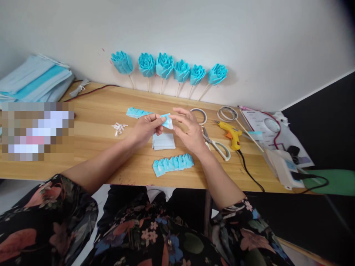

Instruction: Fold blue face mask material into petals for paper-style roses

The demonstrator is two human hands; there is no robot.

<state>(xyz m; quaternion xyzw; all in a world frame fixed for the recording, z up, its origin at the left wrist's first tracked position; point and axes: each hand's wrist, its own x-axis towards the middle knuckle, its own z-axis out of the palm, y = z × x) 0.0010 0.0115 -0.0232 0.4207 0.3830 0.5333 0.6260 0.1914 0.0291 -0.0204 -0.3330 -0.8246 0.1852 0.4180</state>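
My left hand (pixel 147 128) pinches a small folded piece of blue and white mask fabric (pixel 168 122) above the middle of the table. My right hand (pixel 191 132) is close on the other side, fingers apart, its fingertips at or near the piece's edge; contact is hard to make out. Beneath the hands lies a stack of pale folded fabric pieces (pixel 163 142). Nearer the front edge is a pleated blue strip (pixel 173 164). Another blue strip (pixel 135 112) lies farther back, partly hidden by my left hand. White-handled scissors (pixel 219 146) rest beside my right wrist.
Several blue fabric flowers (pixel 164 66) on sticks lean against the wall. A yellow glue gun (pixel 233 136), tape rolls (pixel 227 113) and a white power strip (pixel 285 170) are on the right. White bits (pixel 119 129) and stacked masks (pixel 33 75) lie left on the wooden table (pixel 94 111).
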